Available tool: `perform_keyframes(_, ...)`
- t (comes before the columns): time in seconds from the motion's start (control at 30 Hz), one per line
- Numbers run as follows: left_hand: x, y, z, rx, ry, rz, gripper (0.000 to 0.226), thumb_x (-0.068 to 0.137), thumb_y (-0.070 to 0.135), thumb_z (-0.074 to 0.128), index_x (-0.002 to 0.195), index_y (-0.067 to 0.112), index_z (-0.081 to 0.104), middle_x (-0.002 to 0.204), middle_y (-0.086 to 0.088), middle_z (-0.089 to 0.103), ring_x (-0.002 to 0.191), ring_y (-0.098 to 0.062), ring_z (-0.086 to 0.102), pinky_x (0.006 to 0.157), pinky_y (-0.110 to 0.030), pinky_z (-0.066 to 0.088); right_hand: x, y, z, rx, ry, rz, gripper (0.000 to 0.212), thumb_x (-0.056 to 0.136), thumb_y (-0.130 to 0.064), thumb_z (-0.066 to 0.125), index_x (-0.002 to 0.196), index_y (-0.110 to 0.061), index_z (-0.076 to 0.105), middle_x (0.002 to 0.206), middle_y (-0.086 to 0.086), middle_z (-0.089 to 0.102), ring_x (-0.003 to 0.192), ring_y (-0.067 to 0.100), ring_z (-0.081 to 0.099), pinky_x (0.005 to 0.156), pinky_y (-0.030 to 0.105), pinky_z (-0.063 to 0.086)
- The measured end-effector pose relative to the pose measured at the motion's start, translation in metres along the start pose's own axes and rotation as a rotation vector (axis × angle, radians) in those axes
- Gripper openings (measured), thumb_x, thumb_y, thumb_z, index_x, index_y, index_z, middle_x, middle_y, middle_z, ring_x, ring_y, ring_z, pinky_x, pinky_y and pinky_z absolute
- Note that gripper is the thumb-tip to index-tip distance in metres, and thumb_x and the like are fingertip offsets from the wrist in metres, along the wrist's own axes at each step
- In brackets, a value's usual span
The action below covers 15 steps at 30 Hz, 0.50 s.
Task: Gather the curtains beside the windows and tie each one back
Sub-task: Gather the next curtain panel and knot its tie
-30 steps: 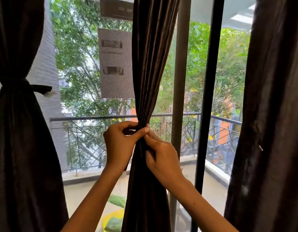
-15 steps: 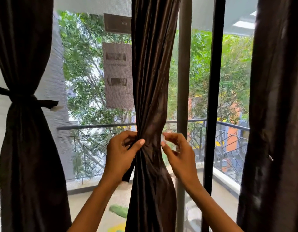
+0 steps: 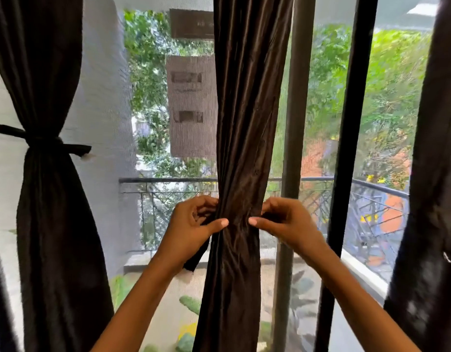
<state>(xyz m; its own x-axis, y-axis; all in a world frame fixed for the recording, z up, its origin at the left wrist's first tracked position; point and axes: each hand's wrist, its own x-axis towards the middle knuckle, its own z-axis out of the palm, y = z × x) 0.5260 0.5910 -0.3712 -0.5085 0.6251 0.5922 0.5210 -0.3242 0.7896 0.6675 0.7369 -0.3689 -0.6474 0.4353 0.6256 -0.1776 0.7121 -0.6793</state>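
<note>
- Out to the right of the grip: right curtain [image 3: 429,174], dark, hanging loose at the frame edge, no band seen on it; judged not yet tied.
- Out to the left of the grip: left curtain [image 3: 49,199], already cinched at the waist by a knotted tie [image 3: 51,146], one tail sticking out sideways; judged done.
- Inside the grip: middle curtain [image 3: 244,110], gathered to a narrow column, squeezed at rail height between both hands, flaring again below them.
- On the left flank of the bundle: left hand [image 3: 194,224], fingers curled behind the cloth, thumb laid across the front, pinching a dark tieback strip [image 3: 195,260] whose loose end dangles below the wrist.
- On the right flank: right hand [image 3: 285,222], thumb pressed on the front folds, fingers curled round something dark, seemingly the strip's other end; hard to confirm.
- Between the two thumbs: a bare stretch of cloth, no knot or crossing visible.
- Progress, as a judgement: one of three finished, second gathered with band apparently wrapped but not yet knotted, third untouched.
</note>
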Motion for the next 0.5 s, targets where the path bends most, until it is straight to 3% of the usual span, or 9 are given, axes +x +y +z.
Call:
perform_keyframes(0.1, -0.003, 0.002, 0.013, 0.129, 0.176, 0.028, 0.025, 0.069, -0.001, 0.08, 0.084, 0.015, 0.067, 0.084, 0.001, 0.071, 0.077, -0.005, 0.067, 0.074, -0.014, 0.052, -0.004, -0.009, -0.018, -0.168, 0.053, 0.026, 0.021, 0.064, -0.026, 0.086, 0.057, -0.024, 0.066, 0.051, -0.009, 0.062, 0.051, 0.001, 0.056, 0.056, 0.019, 0.042)
perform_keyframes(0.2, -0.013, 0.01, 0.032, 0.255, 0.344, 0.095, 0.03, 0.067, 0.003, 0.082, 0.083, 0.011, 0.059, 0.08, 0.002, 0.064, 0.069, -0.007, 0.061, 0.066, -0.02, 0.052, -0.015, -0.03, -0.024, 0.015, 0.037, 0.099, 0.018, 0.062, -0.025, 0.086, 0.064, -0.013, 0.073, 0.06, 0.012, 0.068, 0.056, 0.012, 0.06, 0.057, 0.026, 0.047)
perform_keyframes(0.33, -0.029, 0.014, 0.053, 0.411, 0.424, 0.236, 0.04, 0.067, -0.003, 0.078, 0.077, 0.012, 0.042, 0.07, -0.004, 0.055, 0.061, -0.018, 0.053, 0.056, -0.032, 0.042, -0.027, -0.049, -0.026, 0.295, -0.036, 0.234, 0.009, 0.072, -0.015, 0.079, 0.08, -0.012, 0.076, 0.071, 0.009, 0.073, 0.061, 0.009, 0.066, 0.055, 0.014, 0.049)
perform_keyframes(0.4, -0.035, 0.014, 0.056, 0.439, 0.423, 0.289, 0.038, 0.067, -0.009, 0.073, 0.076, 0.013, 0.043, 0.069, -0.006, 0.056, 0.06, -0.017, 0.05, 0.054, -0.028, 0.04, -0.03, -0.05, -0.023, 0.389, -0.046, 0.299, 0.012, 0.076, -0.016, 0.076, 0.089, -0.016, 0.077, 0.074, 0.001, 0.073, 0.059, 0.003, 0.06, 0.055, 0.014, 0.041)
perform_keyframes(0.5, -0.044, 0.021, 0.058, 0.415, 0.392, 0.324, 0.031, 0.075, 0.007, 0.078, 0.087, 0.018, 0.051, 0.076, 0.01, 0.061, 0.072, 0.0, 0.06, 0.061, -0.015, 0.049, -0.035, -0.045, -0.018, 0.462, -0.024, 0.356, 0.015, 0.084, -0.014, 0.068, 0.097, -0.018, 0.075, 0.085, -0.008, 0.075, 0.058, 0.001, 0.05, 0.063, 0.019, 0.035)
